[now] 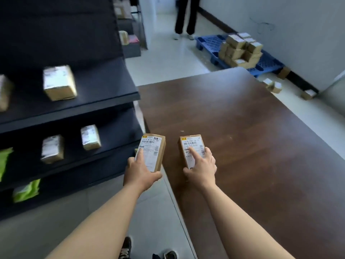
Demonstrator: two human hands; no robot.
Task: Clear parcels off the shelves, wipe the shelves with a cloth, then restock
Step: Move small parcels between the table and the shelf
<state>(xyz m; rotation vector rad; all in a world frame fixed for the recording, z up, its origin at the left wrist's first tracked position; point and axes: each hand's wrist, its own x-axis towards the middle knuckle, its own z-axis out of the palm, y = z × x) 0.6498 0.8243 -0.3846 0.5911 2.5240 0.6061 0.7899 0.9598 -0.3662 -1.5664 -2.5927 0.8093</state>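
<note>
My left hand grips a small brown parcel with a white label, held over the gap between the shelves and the table. My right hand grips a second labelled brown parcel above the near left part of the brown table. The dark shelf unit stands on the left. One boxed parcel sits on its upper shelf. Two more boxes sit on the shelf below, and green bags lie lower down. No cloth is in view.
A blue pallet stacked with several brown boxes lies by the right wall, with loose boxes on the floor near it. A person's legs stand in the aisle ahead. My shoes show at the bottom.
</note>
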